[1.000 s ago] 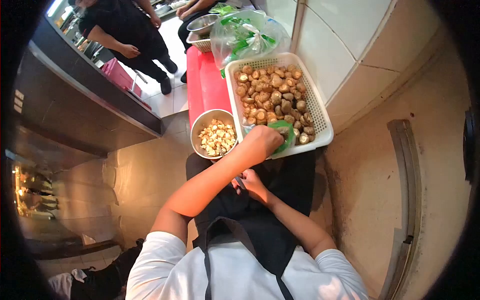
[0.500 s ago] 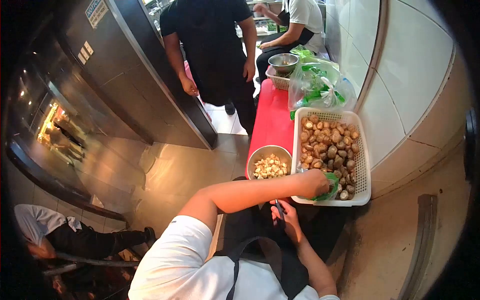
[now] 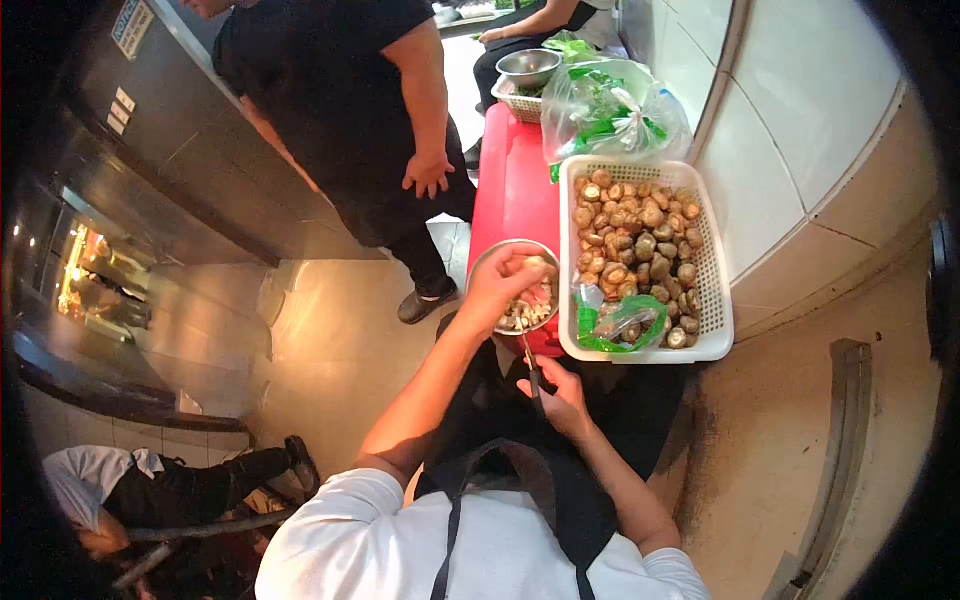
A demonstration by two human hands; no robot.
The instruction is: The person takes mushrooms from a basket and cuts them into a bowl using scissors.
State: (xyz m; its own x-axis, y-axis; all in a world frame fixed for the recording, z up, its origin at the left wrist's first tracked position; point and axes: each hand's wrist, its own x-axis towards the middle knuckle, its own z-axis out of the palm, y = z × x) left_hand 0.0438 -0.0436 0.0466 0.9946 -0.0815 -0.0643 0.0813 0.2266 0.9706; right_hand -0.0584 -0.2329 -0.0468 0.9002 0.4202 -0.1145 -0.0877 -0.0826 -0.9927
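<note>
Over the metal bowl (image 3: 552,318) of cut mushroom pieces (image 3: 525,316), my left hand (image 3: 508,285) has its fingers drawn together; what it holds is too small to tell. Just below the bowl, my right hand (image 3: 558,396) grips scissors (image 3: 533,376) by the dark handle, blades pointing up at the bowl's near rim. To the right, a white perforated basket (image 3: 716,340) holds many whole brown mushrooms (image 3: 640,230). A clear and green plastic bag (image 3: 620,322) lies on the mushrooms in its near left corner.
A red bench (image 3: 510,185) runs away behind the bowl, bearing a knotted plastic bag (image 3: 615,110) of greens and a small basket with a metal bowl (image 3: 528,67). A person in black (image 3: 340,110) stands left of it. Another sits beyond; one more is low left. Tiled wall (image 3: 780,130) right.
My left hand has moved from the green bag in the basket to over the bowl. The scissors have come up to the bowl's rim. The person in black stands nearer.
</note>
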